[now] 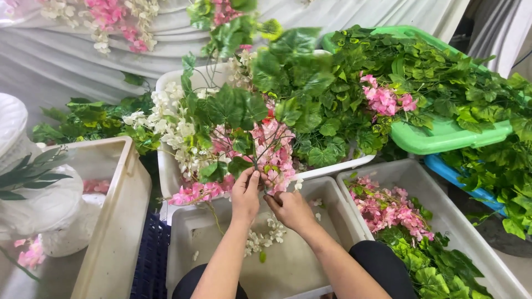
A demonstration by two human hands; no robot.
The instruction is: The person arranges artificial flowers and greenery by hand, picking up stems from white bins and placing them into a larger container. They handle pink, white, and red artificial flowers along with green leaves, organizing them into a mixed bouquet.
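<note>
Layout, clock directions taken from the two hands at centre.

- Left hand [245, 195] and right hand [289, 209]: held side by side over the near middle tub [188, 243], both closed on the flower sprig [244, 141], which is raised toward 12 o'clock.
- Loose blossoms [265, 235]: lying in that tub, at 6 o'clock.
- Far tub [166, 83]: set behind, at 12 o'clock, filled with foliage.
- Side tub [119, 221]: at 9 o'clock; crate [149, 260] between it and the middle tub.
- Vase [33, 205]: further out at 9 o'clock.
- Right tub [443, 213]: at 3 o'clock, holding flowers and leaves.
- Basin [443, 138]: at 2 o'clock, heaped with leaves.
</note>
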